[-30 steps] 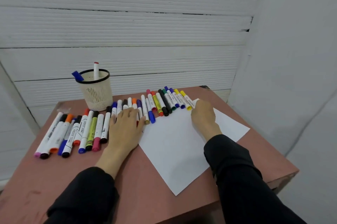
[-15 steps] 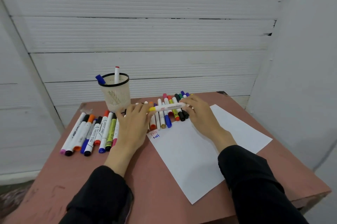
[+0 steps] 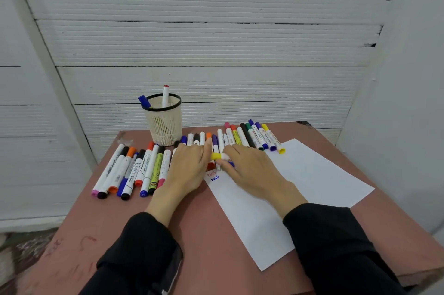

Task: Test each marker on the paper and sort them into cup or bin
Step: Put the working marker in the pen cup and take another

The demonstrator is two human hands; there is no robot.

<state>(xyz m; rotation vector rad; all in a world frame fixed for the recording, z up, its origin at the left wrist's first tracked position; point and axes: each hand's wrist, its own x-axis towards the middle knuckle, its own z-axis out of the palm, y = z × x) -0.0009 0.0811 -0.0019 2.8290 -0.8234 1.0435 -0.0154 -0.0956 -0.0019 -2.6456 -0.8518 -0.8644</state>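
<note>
A white marker with a yellow cap (image 3: 218, 156) is held level between my two hands, just above the near-left corner of the white paper (image 3: 302, 184). My left hand (image 3: 189, 171) pinches the yellow cap end. My right hand (image 3: 251, 171) grips the white barrel, most of which it hides. "test" (image 3: 213, 175) is written on the paper's corner in red and blue. A white mesh cup (image 3: 163, 124) with a black rim stands at the back and holds two markers. No bin is in view.
Several thick markers (image 3: 129, 169) lie in a row at the left of the reddish table (image 3: 204, 234). Several thinner markers (image 3: 254, 137) lie in a row behind the paper. White panel walls stand close behind and to the right.
My right hand picked up the yellow-capped marker from the right end of the row and brought it left. Both hands now hold it lower and closer together, over the paper's corner.
</note>
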